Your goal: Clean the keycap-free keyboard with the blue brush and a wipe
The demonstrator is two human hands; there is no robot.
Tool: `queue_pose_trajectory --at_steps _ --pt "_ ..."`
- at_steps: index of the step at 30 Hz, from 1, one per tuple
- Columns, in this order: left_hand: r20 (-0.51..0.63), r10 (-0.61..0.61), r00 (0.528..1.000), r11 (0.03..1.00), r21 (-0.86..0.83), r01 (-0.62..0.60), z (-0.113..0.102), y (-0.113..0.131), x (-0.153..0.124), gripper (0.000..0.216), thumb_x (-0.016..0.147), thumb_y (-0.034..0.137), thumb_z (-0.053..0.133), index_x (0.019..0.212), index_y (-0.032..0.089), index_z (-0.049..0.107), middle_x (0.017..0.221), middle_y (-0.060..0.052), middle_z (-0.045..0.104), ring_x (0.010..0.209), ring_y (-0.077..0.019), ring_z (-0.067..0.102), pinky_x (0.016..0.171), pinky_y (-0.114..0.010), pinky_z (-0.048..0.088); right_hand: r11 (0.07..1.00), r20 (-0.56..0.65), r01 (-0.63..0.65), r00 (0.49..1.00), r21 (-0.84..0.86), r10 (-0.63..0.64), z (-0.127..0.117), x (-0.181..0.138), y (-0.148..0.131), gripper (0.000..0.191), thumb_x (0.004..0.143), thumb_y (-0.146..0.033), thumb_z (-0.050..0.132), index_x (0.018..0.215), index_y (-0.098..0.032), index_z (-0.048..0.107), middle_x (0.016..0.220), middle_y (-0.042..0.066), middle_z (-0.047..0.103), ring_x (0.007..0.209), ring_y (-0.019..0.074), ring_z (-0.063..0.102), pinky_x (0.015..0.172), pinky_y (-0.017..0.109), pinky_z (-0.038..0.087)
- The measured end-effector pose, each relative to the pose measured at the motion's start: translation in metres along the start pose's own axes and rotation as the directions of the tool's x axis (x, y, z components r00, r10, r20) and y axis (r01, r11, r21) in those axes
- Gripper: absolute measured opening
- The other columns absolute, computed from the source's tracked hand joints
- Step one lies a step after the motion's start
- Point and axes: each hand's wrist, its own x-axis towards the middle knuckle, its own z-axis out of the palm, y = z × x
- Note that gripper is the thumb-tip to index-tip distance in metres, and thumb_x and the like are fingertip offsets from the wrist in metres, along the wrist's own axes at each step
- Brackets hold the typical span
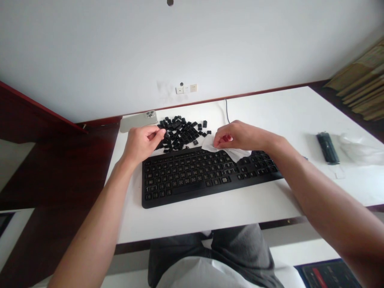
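A black keyboard with its keycaps off lies across the white table, its bare key sockets showing. My right hand is closed on a white tissue, which rests against the top edge of the keyboard right of its middle. Over the keyboard's top left corner is my left hand, fingers curled and thumb pressed to the forefinger. Whether anything sits in that pinch cannot be made out. Loose black keycaps lie in a heap behind the keyboard, close to my left fingertips.
A phone lies at the table's back left. A dark cable runs to the back edge. On the right are a black plastic part and a clear plastic bag. Wall sockets sit behind the white table.
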Motion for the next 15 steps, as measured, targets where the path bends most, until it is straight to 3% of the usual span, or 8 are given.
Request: queue_pose_trajectory --at_steps 6,11,15 --pt "0.009 -0.005 1.000 1.000 -0.005 0.005 0.0006 0.0006 0.0002 0.037 0.100 0.041 0.066 0.071 0.020 0.075 0.050 0.002 0.052 0.050 -0.0124 0.040 0.055 -0.030 0.029 0.997 0.066 -0.064 0.996 -0.031 0.066 -0.0095 -0.0061 0.0101 0.022 0.094 -0.042 0.068 0.097 -0.027 0.084 0.085 0.001 0.079 0.075 0.0183 0.067 0.070 0.035 0.050" --pt "0.012 -0.008 1.000 1.000 -0.008 0.008 0.0005 0.0023 0.0001 0.037 0.099 0.041 0.067 0.070 0.020 0.075 0.048 0.002 0.048 0.049 -0.0123 0.038 0.054 -0.030 0.028 1.000 0.039 -0.026 0.999 0.005 0.026 -0.0080 -0.0039 0.0052 0.023 0.094 -0.041 0.067 0.095 -0.024 0.083 0.086 0.003 0.079 0.076 0.0183 0.067 0.074 0.035 0.050" --pt "0.000 -0.022 1.000 1.000 -0.007 0.022 -0.0005 0.0028 -0.0001 0.037 0.098 0.041 0.067 0.070 0.019 0.075 0.048 0.003 0.046 0.049 -0.0114 0.037 0.054 -0.029 0.027 0.997 0.050 -0.071 0.996 0.025 0.070 -0.0091 -0.0034 0.0074 0.026 0.090 -0.046 0.070 0.093 -0.025 0.084 0.082 0.002 0.078 0.074 0.0182 0.065 0.072 0.035 0.049"
